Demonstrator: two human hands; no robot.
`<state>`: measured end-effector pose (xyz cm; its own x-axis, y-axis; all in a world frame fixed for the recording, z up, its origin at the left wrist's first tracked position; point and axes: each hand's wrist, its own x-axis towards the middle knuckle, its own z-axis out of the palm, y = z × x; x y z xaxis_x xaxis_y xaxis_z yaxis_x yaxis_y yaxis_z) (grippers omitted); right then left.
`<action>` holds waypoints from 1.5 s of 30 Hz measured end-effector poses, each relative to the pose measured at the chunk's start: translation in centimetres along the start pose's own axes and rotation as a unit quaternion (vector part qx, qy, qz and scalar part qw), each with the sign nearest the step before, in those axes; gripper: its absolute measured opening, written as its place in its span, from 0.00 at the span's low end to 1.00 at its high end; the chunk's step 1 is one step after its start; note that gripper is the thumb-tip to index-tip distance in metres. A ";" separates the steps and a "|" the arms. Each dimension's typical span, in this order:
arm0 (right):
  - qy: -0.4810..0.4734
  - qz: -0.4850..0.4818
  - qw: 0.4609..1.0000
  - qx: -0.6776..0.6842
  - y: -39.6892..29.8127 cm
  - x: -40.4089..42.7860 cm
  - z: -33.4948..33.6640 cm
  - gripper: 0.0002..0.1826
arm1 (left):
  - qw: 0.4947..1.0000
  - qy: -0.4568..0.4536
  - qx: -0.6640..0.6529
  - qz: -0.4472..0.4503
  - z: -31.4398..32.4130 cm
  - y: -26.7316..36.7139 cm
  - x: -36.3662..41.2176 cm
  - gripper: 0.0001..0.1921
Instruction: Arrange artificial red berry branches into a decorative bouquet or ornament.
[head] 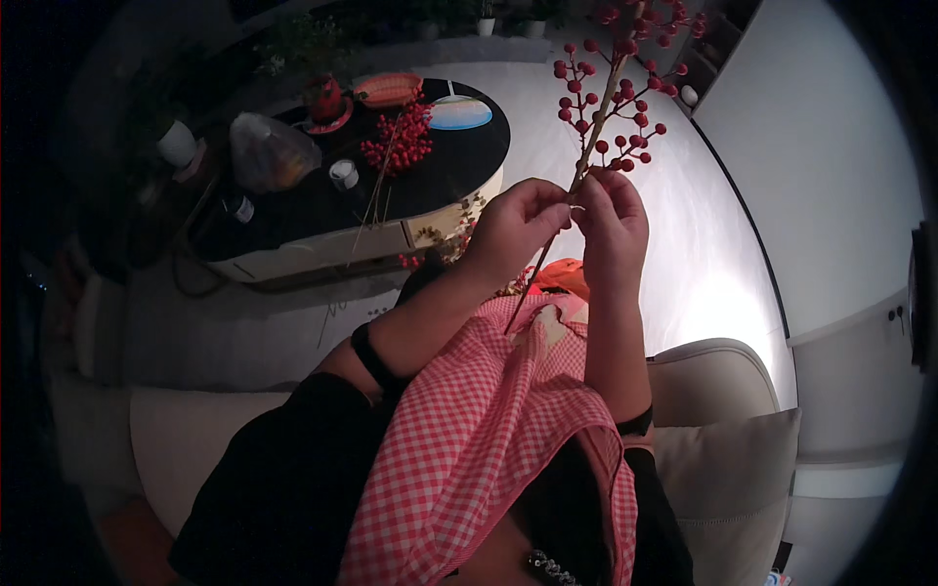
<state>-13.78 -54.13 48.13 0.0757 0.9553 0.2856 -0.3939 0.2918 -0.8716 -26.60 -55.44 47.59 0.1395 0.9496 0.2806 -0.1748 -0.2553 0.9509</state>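
Observation:
Between my two hands is the stem of a branch of red berries (602, 121), held upright with a slight tilt. The fingers of my left hand (524, 220) pinch the stem from the left. My right hand (614, 220) grips it from the other side at the same height. A small pale strip (577, 208) shows between the fingertips; whether it is tape or peeled bark I cannot tell. Below the hands the thin dark stem end (529, 289) reaches down to the red-and-white gingham apron (469, 410) on my body.
An oval black-topped coffee table (308, 220) carries a bunch of red berry stems (399, 143), a plastic bag (271, 154), a jar (343, 174), a pink basket (388, 89), a hand fan (460, 112) and a red pot (325, 99). A beige sofa cushion (725, 476) lies to the right.

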 end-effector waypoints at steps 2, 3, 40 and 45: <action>-0.005 0.014 1.000 0.006 -0.3 0.3 -0.3 0.13 | 0.999 -0.002 -0.020 -0.040 -0.1 0.4 0.1 0.09; -0.006 0.015 1.000 0.006 -0.2 0.3 -0.4 0.13 | 0.999 -0.020 -0.031 -0.039 -0.2 0.4 0.2 0.09; 0.087 -0.042 0.989 -0.110 -0.5 1.3 -2.0 0.11 | 0.990 0.035 0.087 0.103 -0.1 -1.8 4.6 0.10; 0.074 -0.061 0.988 -0.117 -0.1 1.4 -2.7 0.10 | 0.994 -0.040 0.071 0.066 0.3 -2.3 4.3 0.11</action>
<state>-11.18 -52.68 47.59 0.2499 0.9036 0.3480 -0.1517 0.3915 -0.9076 -25.33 -50.80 46.62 0.2020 0.8898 0.4091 -0.0582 -0.4061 0.9120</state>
